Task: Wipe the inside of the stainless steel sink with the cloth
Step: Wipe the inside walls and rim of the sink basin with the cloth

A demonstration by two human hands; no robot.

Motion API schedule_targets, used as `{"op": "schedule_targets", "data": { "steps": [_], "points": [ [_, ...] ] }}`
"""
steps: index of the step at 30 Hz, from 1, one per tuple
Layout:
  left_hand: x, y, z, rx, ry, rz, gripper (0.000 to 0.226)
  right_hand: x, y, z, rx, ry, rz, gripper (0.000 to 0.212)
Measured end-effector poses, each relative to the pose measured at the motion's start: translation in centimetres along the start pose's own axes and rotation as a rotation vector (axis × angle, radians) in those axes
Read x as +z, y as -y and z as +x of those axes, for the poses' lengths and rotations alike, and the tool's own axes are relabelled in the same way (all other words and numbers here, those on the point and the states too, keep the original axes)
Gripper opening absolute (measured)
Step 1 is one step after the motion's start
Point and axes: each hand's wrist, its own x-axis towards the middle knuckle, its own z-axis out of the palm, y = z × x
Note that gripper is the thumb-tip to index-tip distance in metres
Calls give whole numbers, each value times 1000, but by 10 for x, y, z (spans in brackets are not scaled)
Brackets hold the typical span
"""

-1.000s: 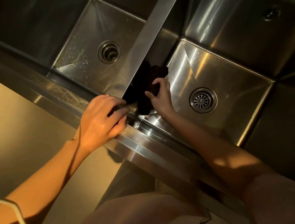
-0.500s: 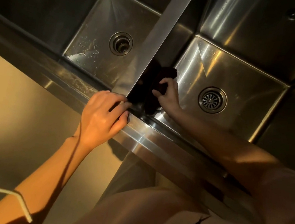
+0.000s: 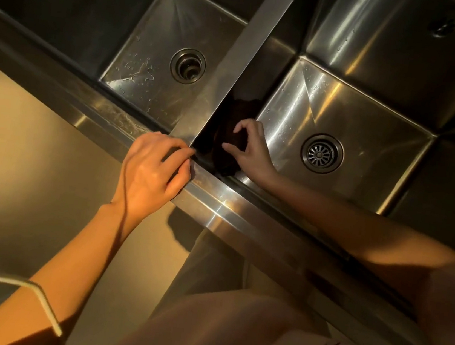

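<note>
**Cloth held against the divider wall, left hand bracing on the rim**

I see my right hand [image 3: 252, 149] inside the right basin of the sink [image 3: 369, 124], fingers curled around the dark cloth [image 3: 232, 133] and pressing it to the shadowed wall under the divider [image 3: 247, 45], near the front corner. I think this wall is the part now being wiped. My left hand [image 3: 155, 169] holds the front rim [image 3: 231, 201] with bent fingers, probably for balance while I lean in. The drain [image 3: 321, 153] is apart from the cloth.
</note>
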Motion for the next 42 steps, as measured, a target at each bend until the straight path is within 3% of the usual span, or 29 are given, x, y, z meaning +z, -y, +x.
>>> {"op": "schedule_targets", "data": {
  "steps": [8,17,23,27,32,37,42],
  "points": [
    [3,6,-3,23,51,30,26,34,-82,29,392,107,-93,40],
    [-2,4,-4,-27,48,-2,27,33,-63,10,321,132,44,39],
    [-5,15,-9,-26,20,12,21,-16,38,-17,169,173,273,38],
    [-2,17,-10,-9,14,14,21,-37,61,-26,33,260,411,40],
    [3,16,-11,3,-5,55,22,-19,26,-20,-21,260,197,41],
    [10,6,-13,-34,-73,118,23,6,-34,-9,92,354,66,40],
    [11,6,-14,-44,-33,105,23,20,-83,4,222,410,-85,38]
  ]
}}
